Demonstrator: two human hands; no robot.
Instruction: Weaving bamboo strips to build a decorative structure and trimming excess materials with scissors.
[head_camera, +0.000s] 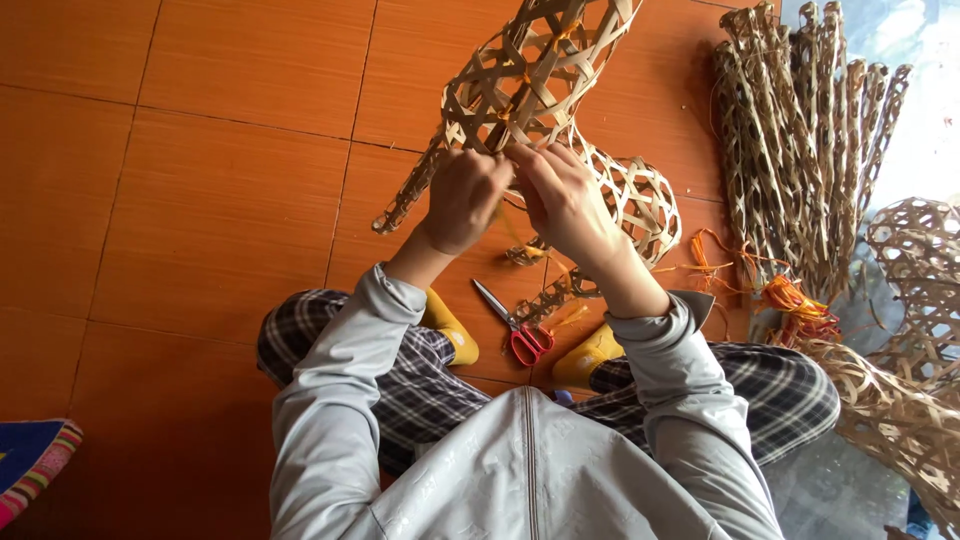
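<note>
A woven bamboo lattice figure (530, 75) made of pale open-weave strips stands on the orange tiled floor in front of me. My left hand (465, 198) and my right hand (565, 200) are both closed on its lower middle part, side by side, fingers pinching the weave. A thin yellow-orange strand runs down from between my hands. A rounded woven section (645, 195) of the figure sits just right of my right hand. Red-handled scissors (515, 325) lie on the floor between my knees, below my hands.
Several long woven bamboo pieces (800, 130) lean in a bundle at the right. Orange ties (795, 300) lie by their base. More woven lattice work (915, 300) is at the far right. A striped cloth (30, 465) is at the bottom left. My yellow socks show by the scissors.
</note>
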